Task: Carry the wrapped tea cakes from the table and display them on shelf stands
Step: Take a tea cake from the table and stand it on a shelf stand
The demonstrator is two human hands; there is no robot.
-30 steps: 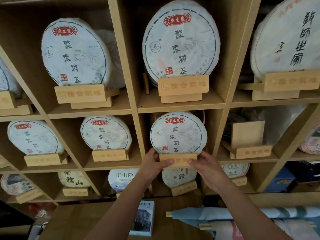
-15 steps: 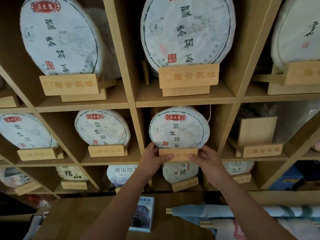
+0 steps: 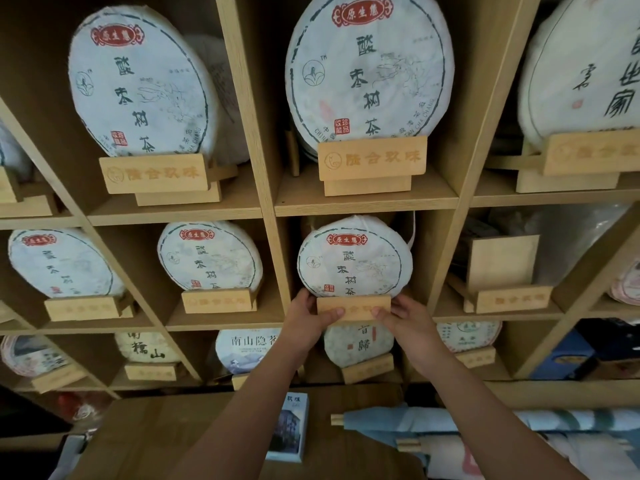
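A round tea cake (image 3: 353, 258) in white paper with a red label stands upright on a wooden stand (image 3: 353, 306) in the middle cubby of the shelf. My left hand (image 3: 308, 320) grips the stand's left end, thumb across its front. My right hand (image 3: 403, 320) grips the right end the same way. The stand's base is hidden behind my hands.
Neighbouring cubbies hold more wrapped cakes on stands, such as the large one above (image 3: 370, 71) and one to the left (image 3: 209, 258). An empty wooden stand (image 3: 505, 289) sits in the cubby to the right. Below, a wooden table (image 3: 156, 441) carries a small box (image 3: 289, 427) and rolled blue cloth (image 3: 450, 420).
Both hands stay on the stand's two ends. The view has shifted, and the cake and stand sit slightly higher and deeper in the cubby.
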